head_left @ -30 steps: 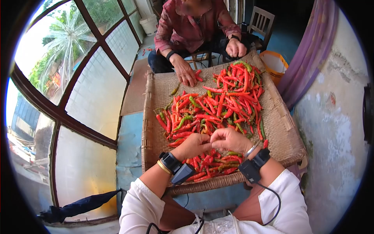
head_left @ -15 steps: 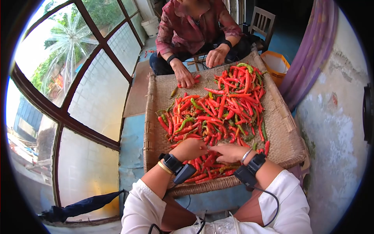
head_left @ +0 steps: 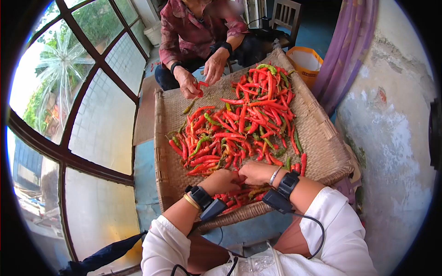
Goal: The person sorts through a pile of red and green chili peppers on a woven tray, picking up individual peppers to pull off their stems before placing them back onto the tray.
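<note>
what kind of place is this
Likely a home porch or balcony used for sorting produce: a woven tray heaped with chili peppers, a big paned window beside it, and a weathered plaster wall.

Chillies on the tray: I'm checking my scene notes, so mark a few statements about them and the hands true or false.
1. Both hands, left hand and right hand, rest on the chillies. True.
2. The chillies lie in a metal bowl. False: they lie on a woven tray.
3. All chillies are red. False: some are green.
4. A co-worker's hand holds a red chilli at the far edge. True.
</note>
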The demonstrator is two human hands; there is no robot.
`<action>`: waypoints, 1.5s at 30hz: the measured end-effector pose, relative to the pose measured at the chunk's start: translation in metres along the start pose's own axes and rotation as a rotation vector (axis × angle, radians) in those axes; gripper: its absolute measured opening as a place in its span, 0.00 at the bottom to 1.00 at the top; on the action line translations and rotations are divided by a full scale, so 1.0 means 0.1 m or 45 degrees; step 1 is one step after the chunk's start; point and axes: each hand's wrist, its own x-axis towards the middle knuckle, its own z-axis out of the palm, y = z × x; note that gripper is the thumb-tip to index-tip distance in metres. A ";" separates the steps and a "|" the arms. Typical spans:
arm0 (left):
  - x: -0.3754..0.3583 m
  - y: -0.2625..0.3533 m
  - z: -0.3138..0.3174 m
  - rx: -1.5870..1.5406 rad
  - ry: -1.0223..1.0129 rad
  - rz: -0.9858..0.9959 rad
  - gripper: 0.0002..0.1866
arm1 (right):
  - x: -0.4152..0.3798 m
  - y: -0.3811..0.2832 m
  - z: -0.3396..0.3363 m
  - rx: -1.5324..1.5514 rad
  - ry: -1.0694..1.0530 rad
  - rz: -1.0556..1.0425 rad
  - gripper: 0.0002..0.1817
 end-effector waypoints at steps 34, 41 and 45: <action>-0.41 -0.36 -0.61 0.080 0.417 -0.308 0.14 | -0.12 -0.16 -0.57 1.387 0.598 0.189 0.21; -0.39 -0.39 -0.67 0.282 1.140 -0.428 0.14 | -0.23 -0.33 -0.86 1.496 0.922 -0.104 0.41; -0.40 -0.44 -0.67 0.312 0.851 -0.808 0.21 | -0.21 -0.44 -0.94 1.498 1.037 -0.239 0.40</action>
